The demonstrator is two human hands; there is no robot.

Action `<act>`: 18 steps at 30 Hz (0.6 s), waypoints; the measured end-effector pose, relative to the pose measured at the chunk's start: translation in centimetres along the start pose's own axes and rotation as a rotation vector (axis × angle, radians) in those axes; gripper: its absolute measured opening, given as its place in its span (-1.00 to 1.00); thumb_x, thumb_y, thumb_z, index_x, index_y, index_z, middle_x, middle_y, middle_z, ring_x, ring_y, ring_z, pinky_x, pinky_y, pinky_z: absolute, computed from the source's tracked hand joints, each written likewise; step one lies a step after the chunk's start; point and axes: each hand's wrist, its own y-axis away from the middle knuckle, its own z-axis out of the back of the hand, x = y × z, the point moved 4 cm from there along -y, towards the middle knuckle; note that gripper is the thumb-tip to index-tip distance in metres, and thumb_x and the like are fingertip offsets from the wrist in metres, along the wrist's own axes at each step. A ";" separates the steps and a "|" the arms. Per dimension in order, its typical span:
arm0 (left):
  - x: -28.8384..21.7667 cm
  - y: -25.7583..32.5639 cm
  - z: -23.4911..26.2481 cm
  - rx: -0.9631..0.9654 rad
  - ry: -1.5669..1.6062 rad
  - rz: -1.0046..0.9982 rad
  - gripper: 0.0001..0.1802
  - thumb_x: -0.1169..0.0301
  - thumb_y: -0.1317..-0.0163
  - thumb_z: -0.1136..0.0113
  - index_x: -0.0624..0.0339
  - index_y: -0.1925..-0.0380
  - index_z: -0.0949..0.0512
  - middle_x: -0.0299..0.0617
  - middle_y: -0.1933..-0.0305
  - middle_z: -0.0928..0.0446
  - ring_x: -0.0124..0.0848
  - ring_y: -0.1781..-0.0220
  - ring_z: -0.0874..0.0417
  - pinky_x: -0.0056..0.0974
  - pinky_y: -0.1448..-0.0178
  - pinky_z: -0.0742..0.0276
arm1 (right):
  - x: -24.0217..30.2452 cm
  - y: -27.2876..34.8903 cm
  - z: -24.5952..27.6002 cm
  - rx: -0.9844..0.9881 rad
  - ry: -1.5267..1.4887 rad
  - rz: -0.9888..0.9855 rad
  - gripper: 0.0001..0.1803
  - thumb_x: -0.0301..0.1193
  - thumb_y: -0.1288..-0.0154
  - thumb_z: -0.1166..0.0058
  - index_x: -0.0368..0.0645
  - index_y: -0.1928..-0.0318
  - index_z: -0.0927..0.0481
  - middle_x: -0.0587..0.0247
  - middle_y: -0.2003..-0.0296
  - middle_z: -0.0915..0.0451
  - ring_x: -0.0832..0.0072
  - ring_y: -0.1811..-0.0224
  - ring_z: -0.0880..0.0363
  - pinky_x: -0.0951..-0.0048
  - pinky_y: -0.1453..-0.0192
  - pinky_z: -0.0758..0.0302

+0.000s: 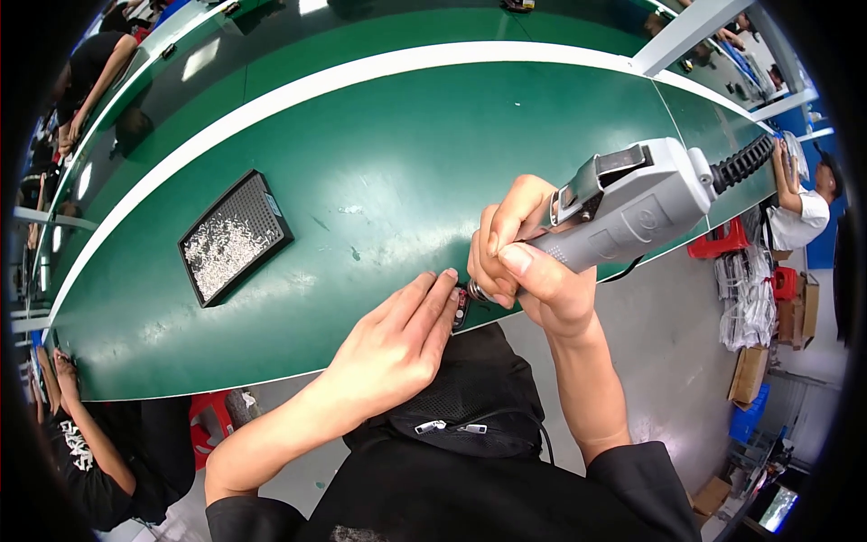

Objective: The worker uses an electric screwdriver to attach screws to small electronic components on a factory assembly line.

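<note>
Fingers, right hand: wrapped tight around the grip of one grey electric screwdriver, thumb laid along its lower side, tip of the tool pointing down at the table edge. Fingers, left hand: extended and pressed together, fingertips resting on one small dark part, which is mostly covered; only a dark sliver with a hint of red shows, and its shape cannot be told.

Screwdriver, one: light grey body, angular housing with a darker lever on top, black ribbed cable sleeve at the rear end, metal collar near the tip. It lies tilted, tip just beside the small part, at the near edge of the table.

Table, one: green top, white border, curved by the lens.

Tray, one: black, rectangular, filled with many small silvery screws, too many to count; well apart from both hands, to the left.

Other people: several at the frame edges, seated at neighbouring benches.
</note>
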 end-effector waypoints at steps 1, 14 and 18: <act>0.1 -0.1 0.3 -0.009 -0.024 -0.004 -0.57 0.53 0.07 -0.17 0.60 0.15 -0.55 0.21 -0.06 -0.51 -0.09 -0.10 -0.54 -0.18 -0.14 -0.55 | 0.1 -0.3 -0.1 0.031 0.043 0.037 -0.85 -0.46 -0.24 -0.05 -0.23 0.33 -0.36 0.29 0.68 -0.30 0.65 0.74 -0.19 0.56 0.68 -0.24; -0.1 4.7 1.9 -0.075 0.023 0.152 -0.54 0.54 0.04 -0.21 0.39 0.04 -0.53 0.01 -0.08 -0.53 -0.14 -0.06 -0.57 -0.14 -0.14 -0.51 | 3.5 1.9 -1.4 0.048 -0.084 0.203 -0.84 -0.49 -0.20 0.00 -0.17 0.32 -0.27 0.32 0.73 -0.28 0.55 0.78 -0.25 0.47 0.62 -0.31; 2.1 11.6 5.2 -0.096 -0.111 0.569 -0.51 0.52 0.12 -0.27 0.28 0.06 -0.53 -0.04 -0.10 -0.51 -0.13 -0.04 -0.54 -0.11 -0.10 -0.45 | 3.0 1.9 0.6 -0.055 -0.248 0.128 -0.85 -0.42 -0.25 0.04 -0.17 0.28 -0.29 0.34 0.72 -0.26 0.56 0.78 -0.23 0.45 0.59 -0.31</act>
